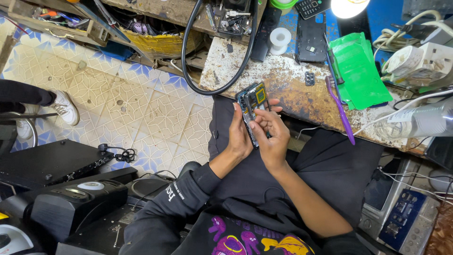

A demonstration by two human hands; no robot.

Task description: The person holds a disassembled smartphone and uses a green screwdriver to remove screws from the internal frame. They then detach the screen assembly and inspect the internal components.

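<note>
While I've got this thing up over my lap, quick rundown of what's what:

Phone: opened-up phone (254, 106) with the back off, held just off the near edge of the desk (288, 89), above my black trousers.
Left hand: my left hand (239, 134) cups the phone's left side, fingers wrapped tight round the frame.
Right hand: my right hand (272, 134) is closed on the phone's right edge, thumb on the exposed insides, fingertips curled behind.
Hard to see: lower half of the phone sits behind my fingers, and the tiny parts inside are too small to make out. Can't tell if I'm pinching anything loose.
Cut off: the lamp (349, 7) at the desk's far edge runs out of shot, same for the white plugs and cables (415, 61) in the far right corner.
On the desk: purple toothbrush (340, 111) hanging over the near edge, green plastic sheets (358, 71) just beside it, a small black camera frame (309, 78) mid-desk, a dark phone (311, 40) lying flat further back, a white tape roll (280, 40) next to it.
In the way: a black cable loop (217, 56) droops off the desk's left corner, right by the phone's top.
Containers: wooden tray (52, 21) far left, tools jumbled in it, can't tell which.
Floor: patterned tiles (118, 94), someone else's white shoe (66, 107) at the left.
</note>
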